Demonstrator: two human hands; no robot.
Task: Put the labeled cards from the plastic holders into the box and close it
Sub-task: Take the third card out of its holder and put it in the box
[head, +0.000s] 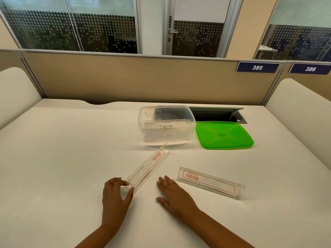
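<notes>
A clear plastic box (149,111) stands open at the middle of the white desk, with white cards inside; the front card (166,126) reads "SIGMA". Its green lid (223,135) lies flat to the right of the box. A clear plastic holder (148,167) with red print lies diagonally in front of the box. My left hand (114,196) pinches its near end between thumb and fingers. A second holder (211,182) stands to the right. My right hand (175,194) rests flat on the desk between the two holders, fingers apart, holding nothing.
An open grey cable hatch (218,113) sits in the desk behind the lid. A beige partition (143,79) with signs 385 and 386 closes the far edge. White side panels (16,90) flank the desk left and right.
</notes>
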